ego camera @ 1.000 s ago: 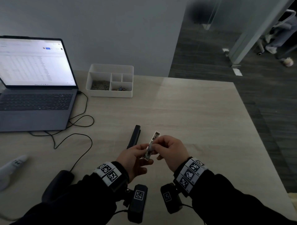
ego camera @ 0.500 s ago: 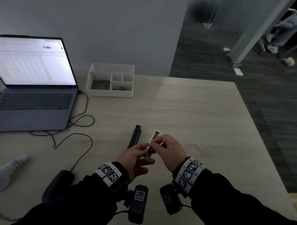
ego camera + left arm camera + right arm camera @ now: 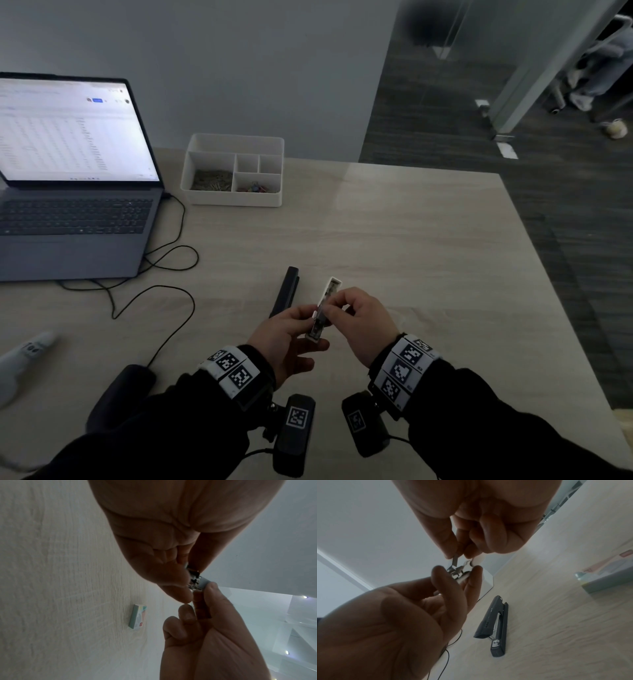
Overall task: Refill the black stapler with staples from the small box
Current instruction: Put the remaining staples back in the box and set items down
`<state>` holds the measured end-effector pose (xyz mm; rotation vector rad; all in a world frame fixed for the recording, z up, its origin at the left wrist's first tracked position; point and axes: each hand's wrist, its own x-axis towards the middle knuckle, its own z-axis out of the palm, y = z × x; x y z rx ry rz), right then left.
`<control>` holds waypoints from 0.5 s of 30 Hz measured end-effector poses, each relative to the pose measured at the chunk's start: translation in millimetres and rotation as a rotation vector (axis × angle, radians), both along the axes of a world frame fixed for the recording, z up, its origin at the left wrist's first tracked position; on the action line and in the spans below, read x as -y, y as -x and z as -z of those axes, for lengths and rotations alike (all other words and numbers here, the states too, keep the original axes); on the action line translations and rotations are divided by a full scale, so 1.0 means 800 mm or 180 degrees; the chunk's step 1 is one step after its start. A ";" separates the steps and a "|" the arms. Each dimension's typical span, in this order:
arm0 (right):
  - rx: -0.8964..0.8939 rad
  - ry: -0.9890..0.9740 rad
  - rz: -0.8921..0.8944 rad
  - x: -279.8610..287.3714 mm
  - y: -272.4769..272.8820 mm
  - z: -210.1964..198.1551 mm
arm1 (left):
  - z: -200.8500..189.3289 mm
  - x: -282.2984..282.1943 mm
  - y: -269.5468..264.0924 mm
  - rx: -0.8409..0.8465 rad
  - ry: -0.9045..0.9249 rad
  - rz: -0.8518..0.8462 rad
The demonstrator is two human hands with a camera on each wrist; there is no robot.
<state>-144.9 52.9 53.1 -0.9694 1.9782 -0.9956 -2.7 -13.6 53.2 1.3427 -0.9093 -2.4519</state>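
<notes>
The black stapler (image 3: pixel 286 291) (image 3: pixel 494 626) lies shut on the table, just left of my hands. I hold a small white staple tray (image 3: pixel 328 297) above the table, tilted away from me, with staples showing inside. My left hand (image 3: pixel 310 325) grips its near end (image 3: pixel 464 576) between thumb and fingers. My right hand (image 3: pixel 334 308) pinches a grey metal staple strip (image 3: pixel 455 559) at the tray's side. The box's pastel outer sleeve (image 3: pixel 138 616) (image 3: pixel 606 574) lies flat on the table to the right, hidden in the head view.
An open laptop (image 3: pixel 68 192) stands at the far left, and its black cable (image 3: pixel 154 294) loops toward me. A white organiser (image 3: pixel 236 171) with clips sits at the back. A white object (image 3: pixel 24 356) lies at the left edge. The table edge (image 3: pixel 561 308) runs along the right.
My right hand has turned slightly at the wrist while its fingers stay at the tray. The left hand, the tray and the stapler are where they were.
</notes>
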 end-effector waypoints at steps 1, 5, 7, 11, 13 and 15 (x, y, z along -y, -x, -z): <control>-0.0032 0.0016 -0.0036 0.000 0.000 -0.001 | 0.000 0.000 0.000 0.0005 -0.0006 -0.0005; -0.0164 0.0090 -0.0162 -0.002 -0.001 -0.003 | 0.001 -0.001 0.000 0.0002 -0.0001 0.0007; -0.0281 0.0090 -0.0272 -0.003 0.001 -0.003 | 0.001 -0.002 -0.001 0.0005 -0.0013 -0.0002; -0.0476 0.0274 -0.0551 -0.004 0.005 0.000 | 0.002 -0.003 -0.003 -0.0029 0.0002 -0.0058; -0.0531 0.0227 -0.0702 -0.005 0.006 0.002 | 0.001 -0.002 -0.004 -0.0044 0.0058 -0.0031; -0.0608 0.0256 -0.0763 -0.008 0.004 0.004 | 0.003 -0.002 -0.005 -0.0054 0.0106 -0.0015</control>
